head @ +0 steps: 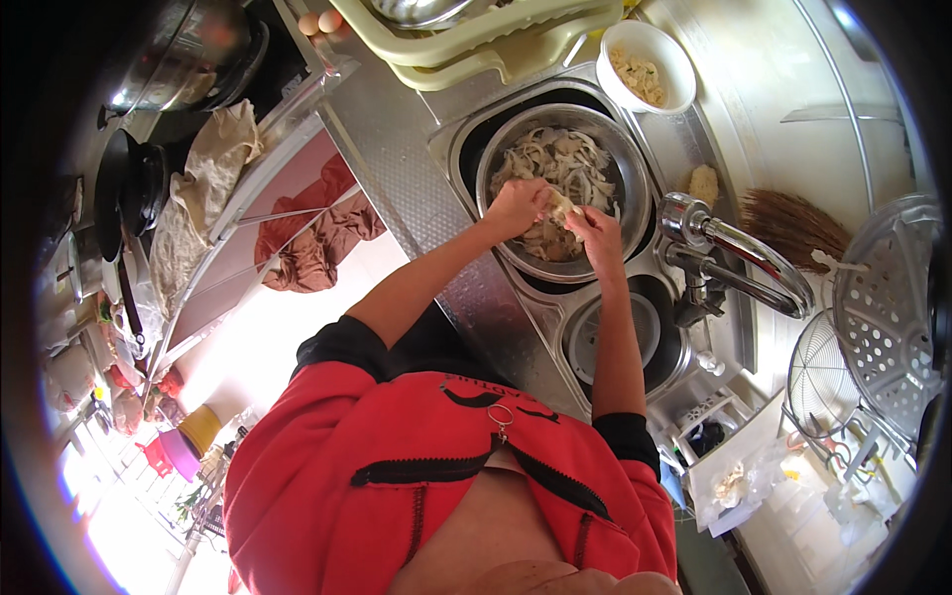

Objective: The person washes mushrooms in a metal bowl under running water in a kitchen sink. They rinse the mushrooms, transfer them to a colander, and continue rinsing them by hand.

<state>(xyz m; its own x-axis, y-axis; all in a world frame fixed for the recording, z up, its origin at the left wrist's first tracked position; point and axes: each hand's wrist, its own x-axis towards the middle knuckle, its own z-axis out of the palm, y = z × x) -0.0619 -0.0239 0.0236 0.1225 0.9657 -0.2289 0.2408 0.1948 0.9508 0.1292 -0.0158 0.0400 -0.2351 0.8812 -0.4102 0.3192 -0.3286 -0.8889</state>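
A round stainless steel bowl (487, 160) sits in the larger sink basin and holds pale torn strips that look like mushrooms. Over the bowl, my left hand (518, 207) grips one end of a pale mushroom piece (559, 202). The fingers of my right hand (597, 232) pinch its other end, close beside the left. Torn strips (580, 160) lie in the bowl beyond both hands, and browner pieces lie nearer me, partly hidden by my hands.
A chrome faucet (758, 279) stands right of the bowl. Behind it is a white tub (606, 71) with pale food. A green plastic basket (446, 48) stands at the back. The smaller basin (669, 357) holds a strainer. Two eggs (320, 22) lie far left.
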